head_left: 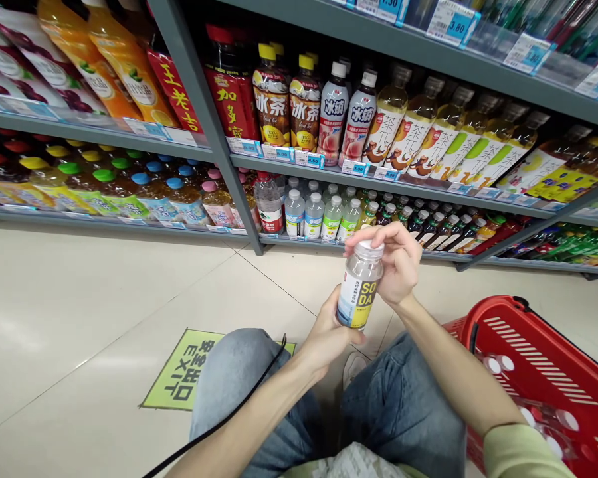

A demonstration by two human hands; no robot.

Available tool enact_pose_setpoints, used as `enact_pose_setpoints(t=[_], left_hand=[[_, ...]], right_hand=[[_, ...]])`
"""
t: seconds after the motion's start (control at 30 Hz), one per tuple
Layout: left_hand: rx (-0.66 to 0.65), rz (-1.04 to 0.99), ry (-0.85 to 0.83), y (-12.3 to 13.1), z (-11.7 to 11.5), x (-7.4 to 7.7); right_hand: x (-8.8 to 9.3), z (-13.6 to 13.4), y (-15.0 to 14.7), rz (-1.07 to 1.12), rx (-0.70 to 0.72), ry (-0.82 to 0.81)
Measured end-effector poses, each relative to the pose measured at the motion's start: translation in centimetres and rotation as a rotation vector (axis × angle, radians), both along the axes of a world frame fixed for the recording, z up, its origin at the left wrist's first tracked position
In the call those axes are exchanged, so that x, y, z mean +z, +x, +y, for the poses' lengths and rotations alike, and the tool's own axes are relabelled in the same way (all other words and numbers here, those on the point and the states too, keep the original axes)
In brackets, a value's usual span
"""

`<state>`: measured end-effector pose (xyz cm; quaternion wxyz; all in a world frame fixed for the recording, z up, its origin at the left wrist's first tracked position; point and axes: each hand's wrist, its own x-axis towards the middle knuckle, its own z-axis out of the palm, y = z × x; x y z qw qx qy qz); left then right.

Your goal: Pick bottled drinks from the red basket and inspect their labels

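A clear soda water bottle (360, 289) with a white cap and a white, blue and yellow label stands nearly upright in front of me. My left hand (329, 328) is wrapped round its lower part, the thumb near the base. Curled about the top, my right hand (396, 259) has its fingers on the white cap (369, 250); part of its grip is hidden behind the bottle. Both hands are above my bent knees, in front of the lowest shelf.
A red shopping basket (543, 358) with several white-capped bottles is on the floor at my right. Ahead run grey shelves (398, 189) filled with drinks. A green exit sign (179, 372) lies on the tiled floor, and a black cord (229, 415) crosses my left forearm.
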<state>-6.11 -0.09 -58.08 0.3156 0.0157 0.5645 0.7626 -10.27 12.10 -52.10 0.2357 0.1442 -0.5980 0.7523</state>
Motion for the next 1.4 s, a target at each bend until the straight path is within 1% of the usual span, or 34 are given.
enact_pose_setpoints(t=[0.13, 0.3, 0.43, 0.57, 0.77, 0.97, 1.1, 1.27, 1.4], left_hand=[[0.007, 0.016, -0.017, -0.1, -0.1, -0.1], [-0.001, -0.002, -0.02, -0.1, 0.0, 0.0], [-0.009, -0.028, -0.027, 0.0, 0.1, 0.1], [-0.009, -0.031, -0.033, 0.0, 0.1, 0.1], [-0.023, -0.036, -0.038, 0.1, 0.1, -0.1], [-0.017, -0.073, -0.057, 0.2, 0.1, 0.3], [-0.023, -0.084, -0.065, 0.2, 0.1, 0.3], [-0.02, -0.054, -0.071, 0.3, 0.2, 0.0], [-0.023, -0.074, -0.076, 0.3, 0.2, -0.3]], right_hand=[[0.1, -0.3, 0.5, 0.013, -0.038, 0.03], [0.1, -0.2, 0.3, 0.023, -0.013, 0.029], [0.1, -0.1, 0.1, -0.04, -0.027, 0.063], [0.1, -0.1, 0.1, -0.027, -0.035, 0.063], [0.0, -0.1, 0.0, -0.019, -0.018, 0.057], [0.1, 0.0, -0.3, -0.021, 0.023, 0.076], [-0.2, 0.3, -0.5, 0.005, 0.059, 0.117], [-0.6, 0.7, -0.8, 0.07, 0.126, 0.162], [-0.7, 0.8, -0.8, 0.079, 0.104, 0.255]])
